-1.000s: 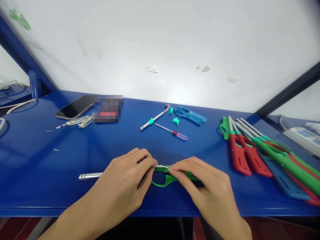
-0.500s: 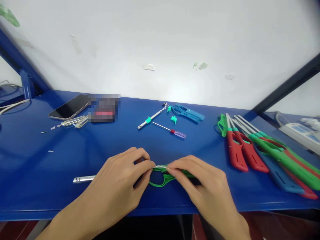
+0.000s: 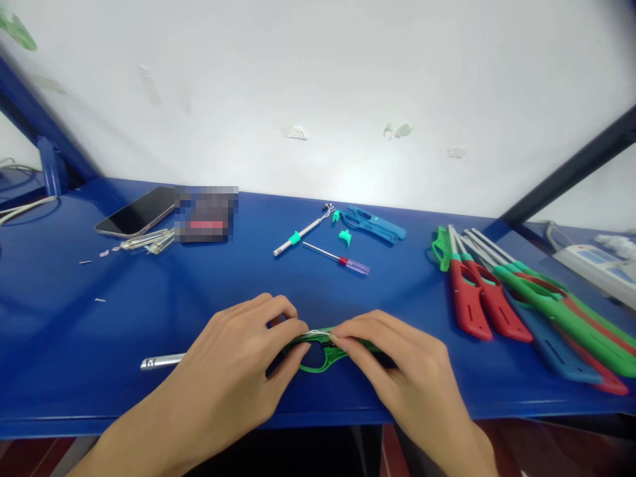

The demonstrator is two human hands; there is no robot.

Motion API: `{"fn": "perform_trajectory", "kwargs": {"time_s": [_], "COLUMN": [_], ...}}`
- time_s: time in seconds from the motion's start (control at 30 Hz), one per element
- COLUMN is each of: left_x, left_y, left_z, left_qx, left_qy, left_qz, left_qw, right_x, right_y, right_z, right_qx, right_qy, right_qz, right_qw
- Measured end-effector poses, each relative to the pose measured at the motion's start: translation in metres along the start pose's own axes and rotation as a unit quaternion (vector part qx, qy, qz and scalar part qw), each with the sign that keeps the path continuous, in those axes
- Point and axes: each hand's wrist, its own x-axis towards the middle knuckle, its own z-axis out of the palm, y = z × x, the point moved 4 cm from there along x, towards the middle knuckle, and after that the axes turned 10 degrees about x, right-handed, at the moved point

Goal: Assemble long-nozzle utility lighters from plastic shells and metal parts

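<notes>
A green lighter casing (image 3: 318, 364) with a finger loop lies near the table's front edge, between my two hands. My left hand (image 3: 248, 358) has its fingertips on the casing's left part, at a thin white wire (image 3: 317, 332). Thumb and forefinger of my right hand (image 3: 397, 364) pinch the wire's right end over the casing. From under my left hand a silver metal tube (image 3: 161, 361) sticks out to the left. The palms hide much of the casing.
Behind my hands lie a screwdriver (image 3: 354, 265), a white rod (image 3: 298, 238) and blue casing halves (image 3: 375, 225). Several lighters, red ones (image 3: 470, 305) among them, lie at the right. A phone (image 3: 139, 212) and clear tubes (image 3: 149, 241) are at the left.
My left thumb has shifted slightly right and up over the loop. The silver tube has slid a little to the left. My right hand has barely moved.
</notes>
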Motion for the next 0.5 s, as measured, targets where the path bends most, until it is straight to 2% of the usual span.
{"fn": "perform_trajectory", "kwargs": {"time_s": [0.5], "left_x": [-0.0005], "left_y": [-0.002], "left_z": [0.0017], "left_qx": [-0.011], "left_qy": [-0.01], "left_qz": [0.001], "left_qw": [1.0], "right_x": [-0.0007], "right_y": [-0.0007], "right_z": [0.0005], "right_qx": [-0.021], "right_qy": [-0.002], "right_qz": [-0.036], "right_qw": [0.999]}}
